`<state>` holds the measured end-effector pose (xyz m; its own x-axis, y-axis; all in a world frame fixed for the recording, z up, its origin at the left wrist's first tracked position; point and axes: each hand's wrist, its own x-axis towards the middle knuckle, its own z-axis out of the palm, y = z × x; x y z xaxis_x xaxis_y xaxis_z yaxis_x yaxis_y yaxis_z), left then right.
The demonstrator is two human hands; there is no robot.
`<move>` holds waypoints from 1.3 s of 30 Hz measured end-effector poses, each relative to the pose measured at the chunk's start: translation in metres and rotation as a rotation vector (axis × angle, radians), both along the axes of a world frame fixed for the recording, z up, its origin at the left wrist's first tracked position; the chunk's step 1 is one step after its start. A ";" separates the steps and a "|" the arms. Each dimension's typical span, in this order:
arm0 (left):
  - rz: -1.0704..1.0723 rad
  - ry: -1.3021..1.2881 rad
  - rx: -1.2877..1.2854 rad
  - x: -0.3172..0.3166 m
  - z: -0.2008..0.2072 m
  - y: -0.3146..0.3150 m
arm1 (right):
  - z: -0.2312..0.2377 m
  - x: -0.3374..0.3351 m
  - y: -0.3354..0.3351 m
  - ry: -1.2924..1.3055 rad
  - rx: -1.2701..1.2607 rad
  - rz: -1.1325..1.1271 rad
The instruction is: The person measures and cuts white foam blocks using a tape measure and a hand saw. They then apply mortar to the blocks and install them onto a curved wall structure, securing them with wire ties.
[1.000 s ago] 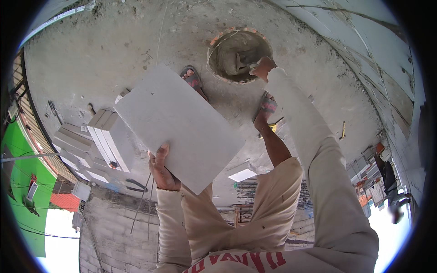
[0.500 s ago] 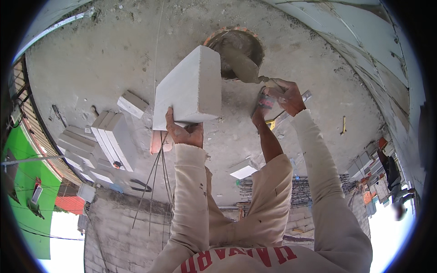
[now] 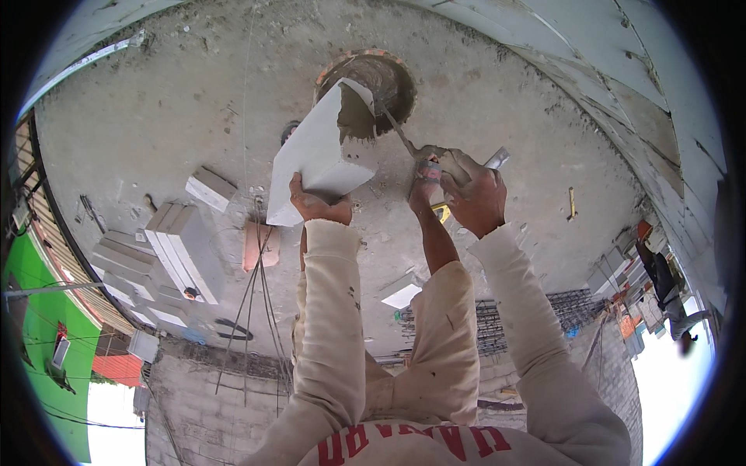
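Note:
My left hand [image 3: 322,206] is closed on the near end of a white building block [image 3: 307,159] and holds it up at a tilt. A patch of wet grey mortar [image 3: 355,116] covers part of the block's far end. In my right hand [image 3: 478,198] is a mortar-coated trowel [image 3: 400,133]; its handle is mostly hidden by my fingers. The blade appears nearly edge-on, pointing toward the block's mortared end. Just beyond the block stands a round tub [image 3: 404,74] with mortar inside, partly covered by the block.
Stacked white blocks [image 3: 183,245] lie at left, beside a loose block [image 3: 210,189]. Thin rods [image 3: 260,279] rise near a reddish piece [image 3: 260,242]. My sandalled foot [image 3: 423,175] is below the trowel. A yellow-handled tool [image 3: 441,212] lies nearby. Another person [image 3: 668,291] is far right.
Mortar now sits on the block's far end, which was bare before. The trowel has turned from broad-side to edge-on, and my right hand has come nearer me. The block has tilted.

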<state>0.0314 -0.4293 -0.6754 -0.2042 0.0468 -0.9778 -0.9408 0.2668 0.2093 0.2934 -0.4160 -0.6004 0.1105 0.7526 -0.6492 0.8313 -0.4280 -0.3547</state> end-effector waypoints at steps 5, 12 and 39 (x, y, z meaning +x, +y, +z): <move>-0.008 0.110 -0.029 -0.011 0.004 -0.010 | -0.178 -0.029 0.095 -0.246 -0.269 0.152; -0.052 0.194 -0.030 -0.027 -0.012 -0.019 | -0.251 0.013 0.091 0.227 -0.296 0.035; 0.066 -0.038 -0.099 0.019 0.006 0.034 | 0.062 0.023 0.012 0.068 0.325 0.090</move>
<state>0.0504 -0.3954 -0.6693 -0.1664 -0.0629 -0.9840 -0.9638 0.2214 0.1488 0.3161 -0.4038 -0.5383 -0.0014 0.9259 -0.3778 0.8306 -0.2094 -0.5161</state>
